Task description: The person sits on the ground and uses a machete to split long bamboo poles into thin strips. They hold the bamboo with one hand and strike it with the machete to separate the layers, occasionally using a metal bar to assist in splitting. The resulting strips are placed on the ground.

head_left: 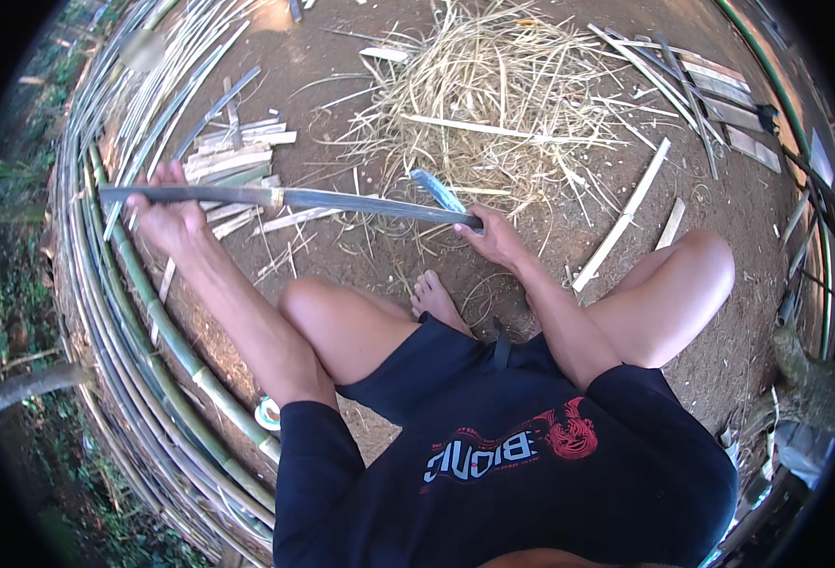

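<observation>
Two bare hands are seen at work over a dirt floor (720, 322). A long dark bamboo strip (285, 198) is held level across the view, above the bent knees. The left hand (167, 220) is closed around the strip near its left end, with the fingers wrapped over the top. The right hand (495, 237) is closed at the strip's right end, and a knife with a blue handle (438, 190) is gripped in it; the handle sticks up and away from the fist, and the blade cannot be made out. A bare foot (433, 298) is planted on the ground just below the strip, between the knees. A heap of pale shavings (493, 90) lies on the ground beyond the strip. Short cut slats (233, 156) are stacked near the left hand, and more flat slats (711, 90) lie at the upper right. Long green and pale bamboo poles (133, 284) are laid in a curve along the left side.
</observation>
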### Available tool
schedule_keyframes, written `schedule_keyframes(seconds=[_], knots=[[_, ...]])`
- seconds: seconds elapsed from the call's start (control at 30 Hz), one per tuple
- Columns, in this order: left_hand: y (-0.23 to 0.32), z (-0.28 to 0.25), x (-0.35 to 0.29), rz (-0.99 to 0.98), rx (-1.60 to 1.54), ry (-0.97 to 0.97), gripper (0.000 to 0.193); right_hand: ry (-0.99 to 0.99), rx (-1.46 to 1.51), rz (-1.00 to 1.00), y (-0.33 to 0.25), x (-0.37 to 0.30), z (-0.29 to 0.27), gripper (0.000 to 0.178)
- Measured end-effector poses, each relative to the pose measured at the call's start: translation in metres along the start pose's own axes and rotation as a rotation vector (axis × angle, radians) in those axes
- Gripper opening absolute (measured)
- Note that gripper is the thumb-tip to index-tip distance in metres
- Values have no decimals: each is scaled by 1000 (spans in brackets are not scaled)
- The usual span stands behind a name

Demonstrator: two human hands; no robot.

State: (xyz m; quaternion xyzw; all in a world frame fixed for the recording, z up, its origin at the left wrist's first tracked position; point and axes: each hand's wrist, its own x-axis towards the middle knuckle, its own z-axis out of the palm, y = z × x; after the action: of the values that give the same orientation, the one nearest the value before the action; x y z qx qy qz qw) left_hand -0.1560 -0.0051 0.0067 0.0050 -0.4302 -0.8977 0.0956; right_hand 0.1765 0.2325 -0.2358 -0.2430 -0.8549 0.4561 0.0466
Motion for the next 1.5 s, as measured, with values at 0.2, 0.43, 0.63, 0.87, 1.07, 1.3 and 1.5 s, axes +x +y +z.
schedule_keyframes(seconds=[0.2,0.43,0.63,0.87,1.07,1.3,1.5], knots=[[-21,7,-18,-311,239,-216,73,-84,144,197,-53,-16,-29,53],[-37,66,-69,-155,427,-460,58,155,-19,403,-83,-44,-210,49],[-51,81,-77,-201,428,-546,56,729,-36,349,-73,-107,-333,46],[-55,74,-78,-261,499,-539,53,1000,-30,436,28,-122,-402,41],[-61,68,-81,-290,509,-555,51,1008,-297,410,100,-74,-486,46],[-62,73,-87,-295,565,-602,49,-181,-275,163,-24,-59,-344,46],[-70,84,-93,-276,592,-657,48,288,-443,129,-60,-81,-314,36]])
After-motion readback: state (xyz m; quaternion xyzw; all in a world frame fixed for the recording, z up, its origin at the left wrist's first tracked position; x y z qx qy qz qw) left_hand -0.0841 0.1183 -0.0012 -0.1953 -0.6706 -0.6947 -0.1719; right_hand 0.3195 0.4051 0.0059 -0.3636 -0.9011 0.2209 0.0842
